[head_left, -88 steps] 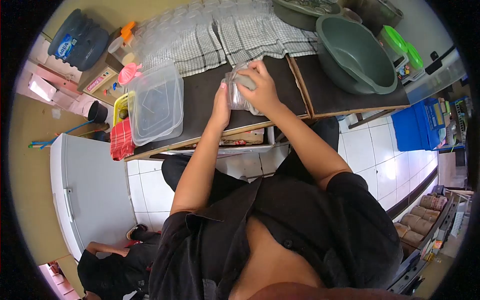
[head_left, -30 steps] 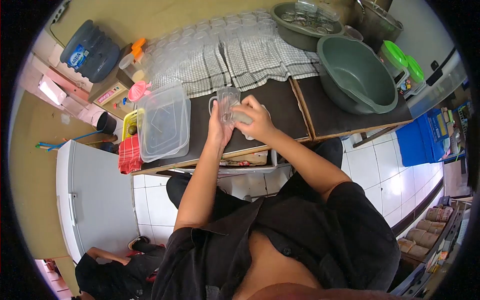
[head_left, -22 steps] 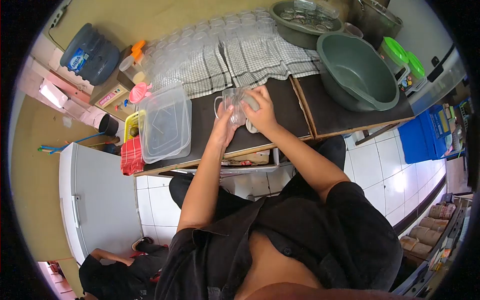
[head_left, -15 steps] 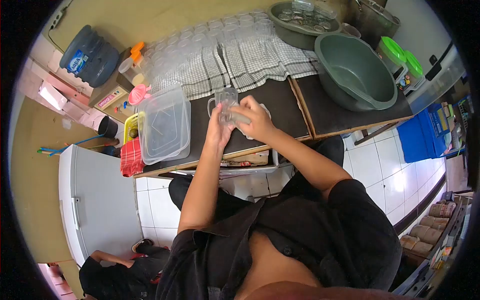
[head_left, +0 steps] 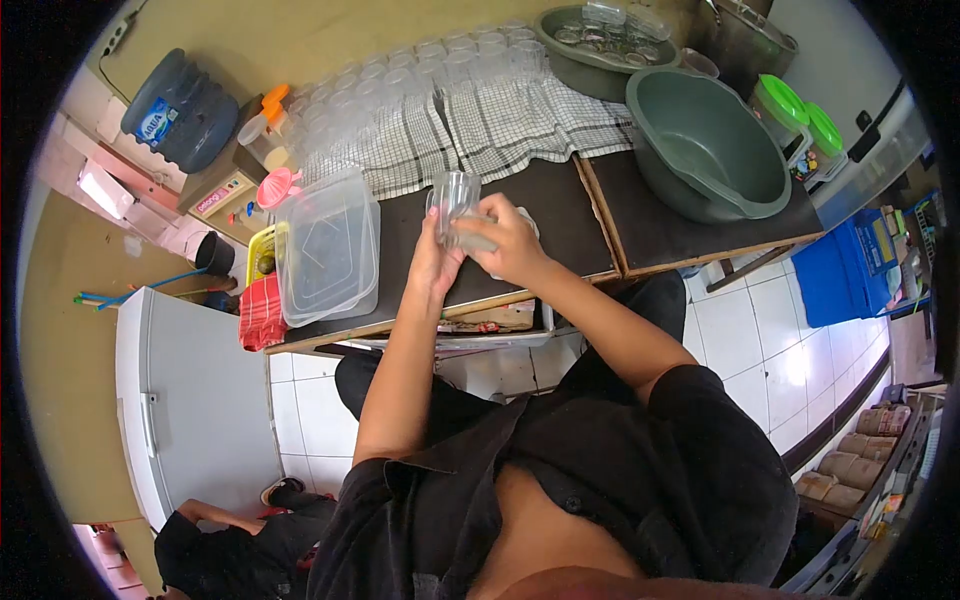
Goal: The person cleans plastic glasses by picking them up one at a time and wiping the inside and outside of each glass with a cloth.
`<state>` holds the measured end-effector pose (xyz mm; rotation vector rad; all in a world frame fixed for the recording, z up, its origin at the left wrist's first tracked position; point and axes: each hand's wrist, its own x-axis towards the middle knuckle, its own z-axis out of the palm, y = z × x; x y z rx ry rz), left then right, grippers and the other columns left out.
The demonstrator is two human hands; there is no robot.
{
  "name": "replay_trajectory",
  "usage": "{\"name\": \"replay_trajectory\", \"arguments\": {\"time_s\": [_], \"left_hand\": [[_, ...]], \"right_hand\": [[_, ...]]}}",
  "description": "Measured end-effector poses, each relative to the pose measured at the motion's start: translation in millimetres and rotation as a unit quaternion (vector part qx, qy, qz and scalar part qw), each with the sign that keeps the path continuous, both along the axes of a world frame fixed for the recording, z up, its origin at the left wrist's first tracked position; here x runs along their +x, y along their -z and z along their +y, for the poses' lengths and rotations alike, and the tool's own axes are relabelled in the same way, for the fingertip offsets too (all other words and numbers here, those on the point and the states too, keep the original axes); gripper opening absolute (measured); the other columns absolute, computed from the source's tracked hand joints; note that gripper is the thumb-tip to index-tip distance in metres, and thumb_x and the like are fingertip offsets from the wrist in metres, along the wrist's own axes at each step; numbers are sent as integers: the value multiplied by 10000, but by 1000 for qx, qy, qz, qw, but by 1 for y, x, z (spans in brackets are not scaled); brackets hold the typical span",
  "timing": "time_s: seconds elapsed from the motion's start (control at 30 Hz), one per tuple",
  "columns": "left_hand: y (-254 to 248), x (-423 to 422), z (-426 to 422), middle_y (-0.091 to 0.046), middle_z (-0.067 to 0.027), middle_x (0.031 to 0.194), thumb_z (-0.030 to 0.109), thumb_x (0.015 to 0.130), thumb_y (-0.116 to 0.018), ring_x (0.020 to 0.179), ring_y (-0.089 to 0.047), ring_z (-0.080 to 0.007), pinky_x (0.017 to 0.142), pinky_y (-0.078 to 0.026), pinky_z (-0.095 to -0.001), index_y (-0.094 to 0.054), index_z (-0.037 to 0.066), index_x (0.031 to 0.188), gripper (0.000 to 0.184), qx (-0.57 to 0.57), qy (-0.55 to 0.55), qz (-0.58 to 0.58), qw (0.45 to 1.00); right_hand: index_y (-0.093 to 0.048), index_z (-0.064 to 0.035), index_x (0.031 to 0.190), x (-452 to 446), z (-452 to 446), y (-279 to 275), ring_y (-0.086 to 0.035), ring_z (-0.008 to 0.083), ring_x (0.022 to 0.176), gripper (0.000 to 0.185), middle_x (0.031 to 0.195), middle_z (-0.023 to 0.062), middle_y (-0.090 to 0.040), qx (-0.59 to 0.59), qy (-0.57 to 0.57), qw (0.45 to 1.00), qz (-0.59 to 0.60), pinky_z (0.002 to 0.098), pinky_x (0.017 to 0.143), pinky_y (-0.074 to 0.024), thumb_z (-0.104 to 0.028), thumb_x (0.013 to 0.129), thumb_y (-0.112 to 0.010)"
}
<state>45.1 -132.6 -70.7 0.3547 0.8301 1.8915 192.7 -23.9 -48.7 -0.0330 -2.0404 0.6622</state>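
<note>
A clear mug [head_left: 457,193] is held upright-ish above the dark table [head_left: 555,205]. My left hand [head_left: 434,262] is closed around its left side and lower part. On the right, my right hand [head_left: 508,243] presses a pale cloth [head_left: 482,230] to the mug, and part of the cloth shows behind the fingers. Beyond the hands lie checkered cloths [head_left: 520,125] with rows of clear glasses [head_left: 400,85] at the back.
Left of my hands is a clear plastic container [head_left: 328,250], beside a red cloth [head_left: 262,312]. An empty grey-green basin [head_left: 710,140] stands right; another basin [head_left: 590,72] behind it holds glassware. A person [head_left: 235,545] in black is at the lower left.
The mug has been turned and tilted between my hands, and its handle no longer shows clearly. My right hand has shifted with the cloth against the mug. The camera view has moved slightly.
</note>
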Motion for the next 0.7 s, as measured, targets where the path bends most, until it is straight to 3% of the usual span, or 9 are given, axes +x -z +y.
{"name": "replay_trajectory", "arguments": {"time_s": [0.07,0.13,0.17,0.3,0.37,0.47,0.6,0.63,0.7], "left_hand": [[1,4,1,-645,-115,1372,434,1106,-573,1206,-681,-262,1019,-580,-469,-511,74,1485,526,14,7,51,999],[-11,11,-2,-625,-105,1397,412,1110,-569,1207,-677,-257,998,-590,-454,-477,96,1510,518,2,18,73,997],[-13,13,-3,-604,-96,1421,390,1113,-565,1207,-673,-251,977,-600,-440,-444,117,1534,516,-9,29,94,995],[-15,22,3,-586,-108,1430,344,1131,-530,1224,-654,-235,981,-595,-417,-413,139,1547,479,-3,36,106,994],[-11,30,9,-575,-108,1422,321,1152,-478,1232,-627,-209,971,-580,-399,-391,159,1561,448,-46,-102,188,976],[12,15,14,-572,-100,1393,314,1163,-444,1228,-604,-191,991,-543,-372,-377,177,1573,437,-29,-54,231,971],[13,18,18,-601,-95,1396,376,1172,-370,1227,-612,-185,1036,-495,-321,-506,39,1498,489,-37,-42,297,953],[1,22,17,-646,-115,1365,528,1158,-356,1193,-652,-212,1031,-524,-354,-568,4,1446,634,-83,-38,221,971],[-12,19,9,-648,-129,1368,602,1129,-375,1207,-661,-237,1017,-550,-382,-559,21,1445,687,-36,-8,136,990]], "right_hand": [[-771,-126,1199,-7,12,5,-653,270,875,472,1088,96,-557,-49,17,999,-10,370,770,-560,-22,746,-855],[-770,-84,1202,-15,21,9,-664,321,962,406,1123,105,-574,-173,85,974,114,378,857,-552,-4,806,-802],[-738,-38,1207,-12,18,2,-665,338,1006,400,1134,127,-608,-173,94,974,116,388,882,-543,35,816,-783],[-710,-36,1213,2,15,-4,-660,342,1073,427,1139,148,-649,-172,34,981,87,398,902,-546,45,799,-777],[-695,-35,1224,7,14,-11,-689,330,1002,443,1051,142,-680,-120,40,990,66,390,877,-559,78,800,-754],[-709,-50,1219,5,23,-21,-681,348,1010,472,1046,141,-679,-48,40,996,67,406,863,-568,63,762,-754],[-717,-87,1234,7,18,-32,-650,346,1066,482,1218,151,-646,30,20,999,-14,431,875,-559,0,761,-752],[-734,-113,1231,7,11,-34,-644,345,1048,481,1274,159,-618,-13,3,999,-29,431,874,-560,-12,762,-766],[-778,-170,1189,1,-4,-26,-634,297,944,495,1281,140,-556,-51,0,998,-39,395,810,-567,-50,713,-836]]}}
